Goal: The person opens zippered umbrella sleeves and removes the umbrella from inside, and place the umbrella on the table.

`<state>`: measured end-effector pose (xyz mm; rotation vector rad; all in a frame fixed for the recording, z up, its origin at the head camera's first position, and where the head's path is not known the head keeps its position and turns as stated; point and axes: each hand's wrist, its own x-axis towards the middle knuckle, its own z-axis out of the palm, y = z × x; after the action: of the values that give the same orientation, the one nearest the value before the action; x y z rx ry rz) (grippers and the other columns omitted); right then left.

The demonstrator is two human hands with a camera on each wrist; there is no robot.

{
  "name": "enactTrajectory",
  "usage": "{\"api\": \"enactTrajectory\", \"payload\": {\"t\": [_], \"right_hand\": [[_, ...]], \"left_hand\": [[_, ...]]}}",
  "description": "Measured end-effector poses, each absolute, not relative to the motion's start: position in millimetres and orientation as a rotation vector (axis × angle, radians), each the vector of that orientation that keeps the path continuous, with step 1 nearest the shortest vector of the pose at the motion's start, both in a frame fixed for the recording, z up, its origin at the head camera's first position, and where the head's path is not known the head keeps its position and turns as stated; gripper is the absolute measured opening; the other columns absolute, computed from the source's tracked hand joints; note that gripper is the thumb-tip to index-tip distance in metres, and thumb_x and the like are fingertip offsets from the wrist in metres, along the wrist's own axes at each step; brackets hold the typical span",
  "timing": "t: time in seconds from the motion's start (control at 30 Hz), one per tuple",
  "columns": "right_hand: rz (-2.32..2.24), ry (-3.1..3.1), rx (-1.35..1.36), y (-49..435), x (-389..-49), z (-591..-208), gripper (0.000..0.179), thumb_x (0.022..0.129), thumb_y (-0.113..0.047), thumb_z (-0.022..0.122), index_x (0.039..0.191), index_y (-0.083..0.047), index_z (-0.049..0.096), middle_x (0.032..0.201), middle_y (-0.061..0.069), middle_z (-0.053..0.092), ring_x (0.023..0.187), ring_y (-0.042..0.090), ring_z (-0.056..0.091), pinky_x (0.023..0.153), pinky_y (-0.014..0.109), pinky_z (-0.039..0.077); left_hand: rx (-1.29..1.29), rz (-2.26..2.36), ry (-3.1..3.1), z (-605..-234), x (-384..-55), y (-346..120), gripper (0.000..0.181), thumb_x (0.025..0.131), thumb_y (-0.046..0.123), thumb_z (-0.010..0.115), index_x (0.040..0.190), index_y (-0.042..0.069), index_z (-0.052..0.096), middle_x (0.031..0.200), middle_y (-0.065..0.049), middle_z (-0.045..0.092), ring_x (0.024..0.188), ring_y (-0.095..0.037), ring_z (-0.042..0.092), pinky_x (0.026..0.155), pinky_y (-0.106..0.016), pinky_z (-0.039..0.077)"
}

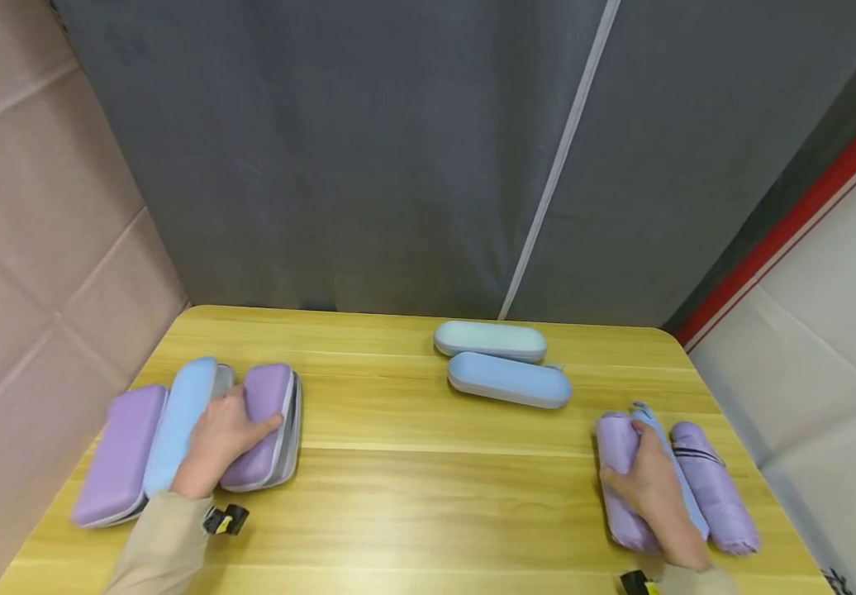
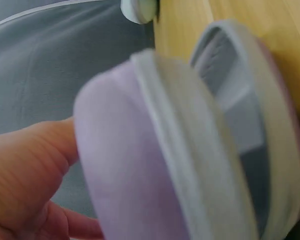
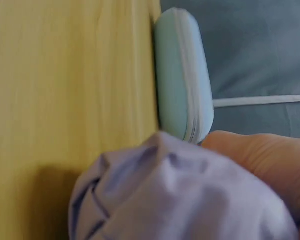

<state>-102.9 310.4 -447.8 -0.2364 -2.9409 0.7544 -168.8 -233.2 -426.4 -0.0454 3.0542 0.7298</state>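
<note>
On the left, my left hand [image 1: 221, 438] grips a purple zip case [image 1: 268, 392], thumb across its top and fingers at its left side. That case [image 2: 125, 150] gapes open along its pale zip edge in the left wrist view, showing a grey lining. A light blue case [image 1: 181, 430] lies beside the hand, then another purple case [image 1: 119, 450]. On the right, my right hand [image 1: 654, 487] holds a purple folded umbrella [image 1: 616, 442], its gathered fabric [image 3: 185, 195] near in the right wrist view. Next to it lie a blue folded umbrella [image 1: 690, 500] and another purple one [image 1: 718, 496].
Two long rounded zip cases, one pale mint [image 1: 489, 337] and one blue [image 1: 508, 380], lie at the back of the wooden table [image 1: 391, 496]. A dark grey curtain [image 1: 324, 165] hangs behind the far edge. Pale walls stand on both sides.
</note>
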Motion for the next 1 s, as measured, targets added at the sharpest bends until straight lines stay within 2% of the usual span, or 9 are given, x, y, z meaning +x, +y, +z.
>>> {"api": "enactTrajectory", "payload": {"t": [0.13,0.47,0.53,0.67,0.77,0.83,1.0], "right_hand": [[0.692,-2.969,-0.221,322.1,-99.9,-451.5,0.084,0.068,-0.007,0.071,0.133,0.016,0.023,0.121,0.044,0.036,0.107,0.058,0.039,0.087,0.064,0.036],[0.586,-3.018,-0.206,331.3,-96.0,-458.6,0.085,0.067,-0.011,0.075,0.132,0.013,0.027,0.120,0.039,0.039,0.104,0.059,0.040,0.080,0.065,0.037],[0.571,-3.026,-0.206,330.3,-95.3,-458.3,0.084,0.067,-0.012,0.075,0.132,0.012,0.029,0.120,0.040,0.038,0.103,0.059,0.040,0.080,0.066,0.037],[0.527,-3.037,-0.177,322.2,-95.6,-455.8,0.082,0.069,-0.013,0.076,0.130,0.015,0.030,0.119,0.042,0.036,0.104,0.061,0.036,0.082,0.067,0.036],[0.492,-2.957,-0.114,307.8,-98.9,-454.3,0.077,0.069,-0.011,0.077,0.127,0.016,0.034,0.121,0.043,0.036,0.108,0.060,0.033,0.086,0.067,0.033],[0.516,-2.875,-0.059,295.7,-103.9,-453.5,0.072,0.070,-0.008,0.077,0.125,0.016,0.037,0.121,0.041,0.036,0.111,0.058,0.033,0.088,0.065,0.032],[0.719,-2.740,0.027,271.4,-127.2,-452.6,0.066,0.075,-0.005,0.075,0.126,0.016,0.040,0.122,0.039,0.040,0.114,0.054,0.036,0.091,0.063,0.034]], "left_hand": [[-0.088,0.668,3.076,-430.3,-170.3,-234.2,0.080,0.076,0.037,0.071,0.119,-0.022,0.041,0.092,-0.038,0.054,0.073,-0.040,0.057,0.056,-0.049,0.047],[-0.173,0.588,3.066,-437.3,-169.8,-230.8,0.085,0.077,0.043,0.070,0.122,-0.021,0.038,0.098,-0.038,0.044,0.074,-0.042,0.053,0.050,-0.049,0.043],[-0.170,0.591,3.065,-436.8,-168.1,-229.1,0.085,0.078,0.043,0.069,0.123,-0.021,0.037,0.100,-0.039,0.042,0.078,-0.045,0.053,0.052,-0.050,0.043],[-0.145,0.635,3.124,-429.1,-163.1,-224.9,0.082,0.082,0.040,0.065,0.126,-0.021,0.036,0.109,-0.044,0.039,0.092,-0.055,0.047,0.064,-0.059,0.043],[-0.088,0.720,3.254,-423.0,-160.9,-215.7,0.072,0.082,0.032,0.067,0.125,-0.020,0.041,0.112,-0.043,0.042,0.096,-0.057,0.044,0.069,-0.063,0.040],[-0.009,0.819,3.313,-420.4,-162.7,-204.8,0.063,0.082,0.025,0.067,0.124,-0.017,0.046,0.113,-0.039,0.046,0.099,-0.054,0.045,0.073,-0.062,0.041],[0.238,1.219,3.232,-421.7,-177.5,-164.1,0.042,0.082,0.008,0.066,0.117,-0.010,0.055,0.107,-0.027,0.056,0.093,-0.039,0.053,0.075,-0.051,0.045]]}}
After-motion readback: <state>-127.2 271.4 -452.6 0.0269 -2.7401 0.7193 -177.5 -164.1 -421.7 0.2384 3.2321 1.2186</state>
